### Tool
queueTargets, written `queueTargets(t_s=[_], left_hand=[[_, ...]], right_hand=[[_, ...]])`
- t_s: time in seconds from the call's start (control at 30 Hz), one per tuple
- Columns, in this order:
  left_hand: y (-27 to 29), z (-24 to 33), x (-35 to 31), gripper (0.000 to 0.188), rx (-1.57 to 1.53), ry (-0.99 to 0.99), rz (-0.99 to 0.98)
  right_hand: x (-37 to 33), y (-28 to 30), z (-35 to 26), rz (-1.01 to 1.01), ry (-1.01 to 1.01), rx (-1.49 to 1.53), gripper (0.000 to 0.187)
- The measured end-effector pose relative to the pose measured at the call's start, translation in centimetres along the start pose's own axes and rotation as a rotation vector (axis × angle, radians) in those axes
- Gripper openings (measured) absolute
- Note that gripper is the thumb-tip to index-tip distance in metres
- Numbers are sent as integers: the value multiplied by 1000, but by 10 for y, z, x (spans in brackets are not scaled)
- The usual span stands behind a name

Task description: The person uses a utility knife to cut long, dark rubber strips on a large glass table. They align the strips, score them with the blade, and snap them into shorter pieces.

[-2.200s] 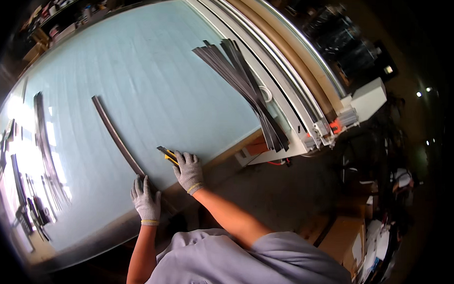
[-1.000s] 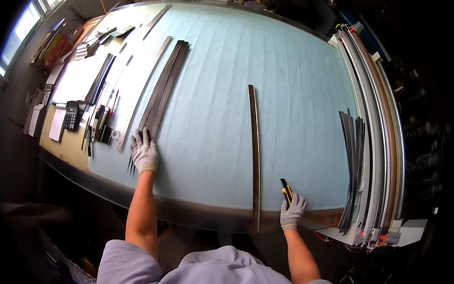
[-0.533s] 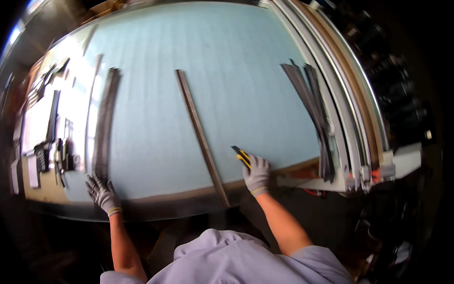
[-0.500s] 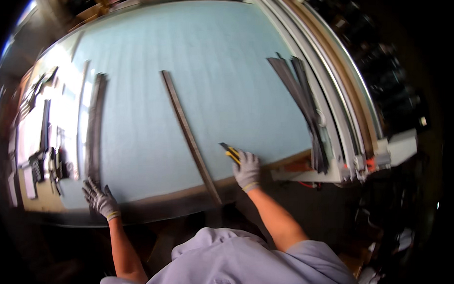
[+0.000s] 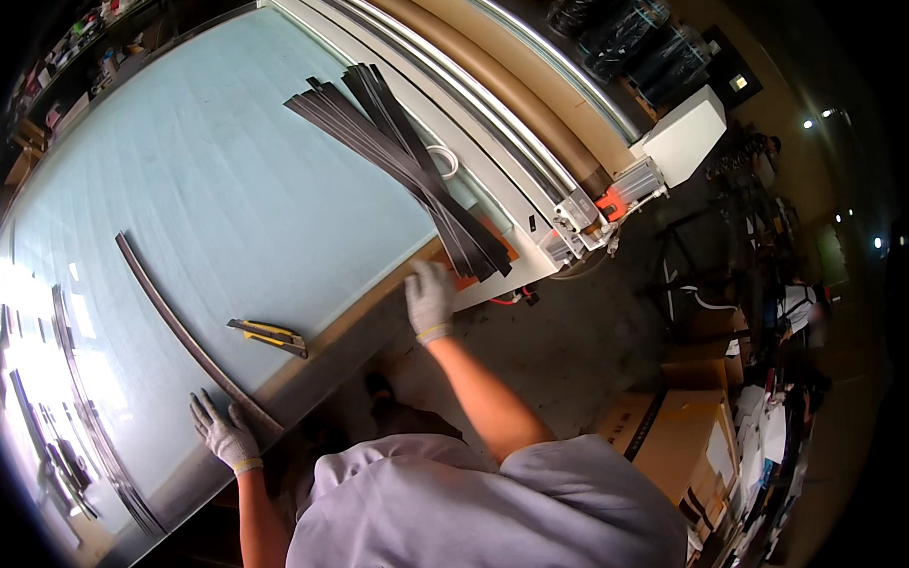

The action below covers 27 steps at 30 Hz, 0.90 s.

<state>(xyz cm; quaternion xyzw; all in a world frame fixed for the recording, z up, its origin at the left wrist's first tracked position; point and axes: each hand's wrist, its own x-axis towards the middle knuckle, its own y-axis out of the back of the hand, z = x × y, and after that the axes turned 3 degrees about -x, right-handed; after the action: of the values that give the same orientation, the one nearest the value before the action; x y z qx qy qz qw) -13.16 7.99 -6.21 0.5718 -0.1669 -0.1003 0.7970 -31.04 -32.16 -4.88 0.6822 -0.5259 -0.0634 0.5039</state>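
Observation:
My left hand, in a grey glove, rests at the near table edge with fingers spread, beside the lower end of a long dark strip. It holds nothing. A yellow and black utility knife lies on the glass-like table top, between my two hands and out of both. My right hand, gloved too, hovers at the table edge just short of a fanned bundle of dark strips. Its fingers look stretched out and are a little blurred; nothing shows in them.
More dark strips lie at the left under bright glare. A long rail with a brown roll borders the table's far right side, ending in a white box-shaped housing. A white ring sits by the bundle. Cardboard boxes stand right.
My right hand has let go of the utility knife, now on the table, and moved right toward the bundle. My left hand has left the left strips for the single strip. The view has turned right.

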Motion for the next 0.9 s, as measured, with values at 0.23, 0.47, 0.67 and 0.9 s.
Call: queueTargets(t_s=[0.23,0.47,0.67,0.9], left_hand=[[-5,7,-1,60,49,85,59],[-19,1,-10,57,168,214,115],[-13,13,-12,54,153,225,120],[-9,14,-12,53,134,240,126]], right_hand=[[65,46,156,-126,-177,-358,47],[84,29,176,-276,-180,-346,52],[88,22,200,-313,-207,-133,46],[89,30,175,-400,-284,-236,54]])
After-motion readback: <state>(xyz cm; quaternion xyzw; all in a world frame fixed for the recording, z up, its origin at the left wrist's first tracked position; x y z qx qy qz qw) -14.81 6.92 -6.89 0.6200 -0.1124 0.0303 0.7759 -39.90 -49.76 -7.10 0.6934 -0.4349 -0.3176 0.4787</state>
